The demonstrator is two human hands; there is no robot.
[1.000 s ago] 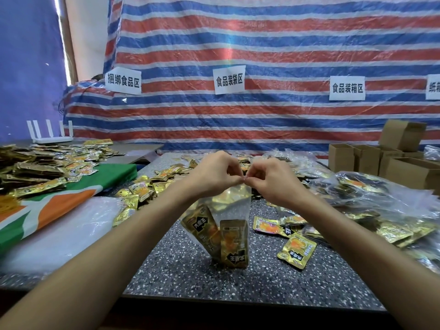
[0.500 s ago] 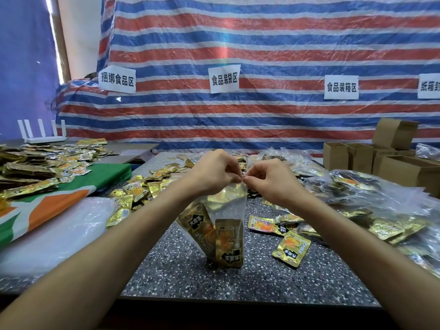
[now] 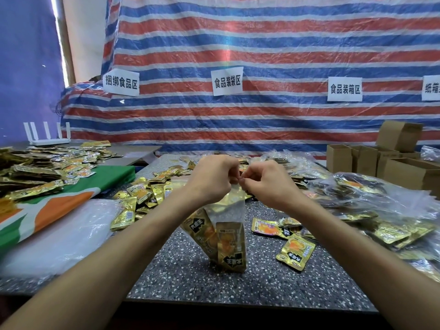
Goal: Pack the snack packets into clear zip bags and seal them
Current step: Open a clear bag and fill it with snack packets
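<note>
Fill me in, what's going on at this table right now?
A person is bagging snacks. The left hand and right hand pinch the top edge of a clear zip bag, held upright over the speckled table with gold packets inside. Whether the zip is fully closed cannot be told. Loose packets lie around it.

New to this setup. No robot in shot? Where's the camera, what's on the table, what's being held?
No machine here: a person works with two bare hands. The view comes from one camera worn on the head, looking forward and down. The left hand and right hand both pinch the top edge of a clear zip bag, held upright with gold snack packets inside. On the speckled table lie loose packets, filled bags to the right, and cardboard boxes behind those.
</note>
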